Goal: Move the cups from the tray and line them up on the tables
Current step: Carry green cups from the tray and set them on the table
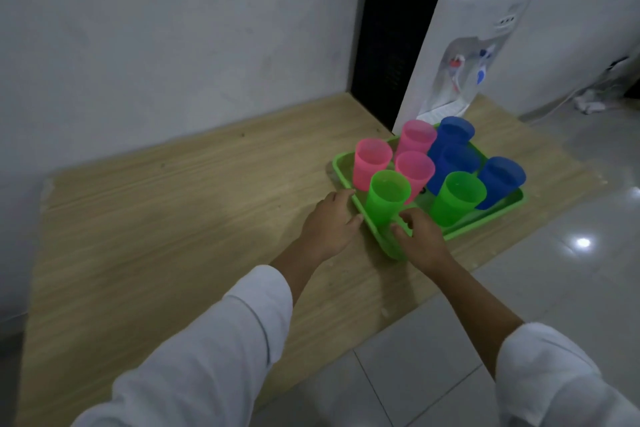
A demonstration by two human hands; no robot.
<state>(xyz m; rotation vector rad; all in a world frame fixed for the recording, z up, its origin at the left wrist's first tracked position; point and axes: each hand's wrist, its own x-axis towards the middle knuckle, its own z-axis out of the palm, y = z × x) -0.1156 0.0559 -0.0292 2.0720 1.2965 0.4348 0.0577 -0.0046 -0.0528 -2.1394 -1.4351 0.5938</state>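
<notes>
Eight cups stand upright on the green tray (509, 210): three pink, three blue, two green. Tray rests on the wooden table (173, 218), beside the water dispenser (450, 28). Left hand (329, 224) and right hand (420, 239), fingers loosely curled, holding nothing, flank the near green cup (386, 196) at the tray's near corner.

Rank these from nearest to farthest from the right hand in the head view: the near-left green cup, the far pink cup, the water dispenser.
From the right hand:
1. Near-left green cup, just beyond its fingers.
2. Far pink cup, at the tray's back.
3. Water dispenser, behind the tray.
</notes>
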